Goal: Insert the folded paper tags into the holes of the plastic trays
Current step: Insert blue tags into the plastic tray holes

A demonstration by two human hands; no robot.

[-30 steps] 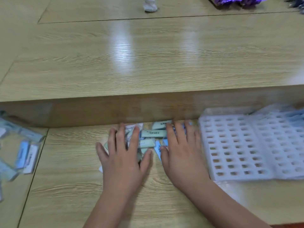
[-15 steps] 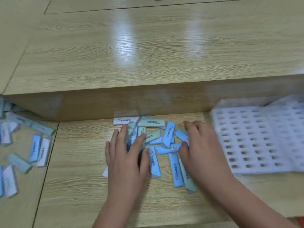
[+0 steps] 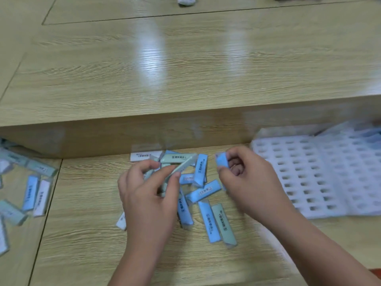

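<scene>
While both hands curl over the loose pile of paper tags (image 3: 204, 191) on the tabletop (image 3: 82, 234), the left hand (image 3: 148, 195) pinches a pale green tag (image 3: 181, 167) between thumb and fingers and the right hand (image 3: 247, 182) pinches a blue tag (image 3: 222, 161), each held above the heap. The white plastic trays (image 3: 309, 178) lie just to the right, their near holes seemingly unfilled. Seating looks like the risky part: the holes seem narrow, so a tilted tag could buckle or catch on a rim, and the light tray might slide under a push
</scene>
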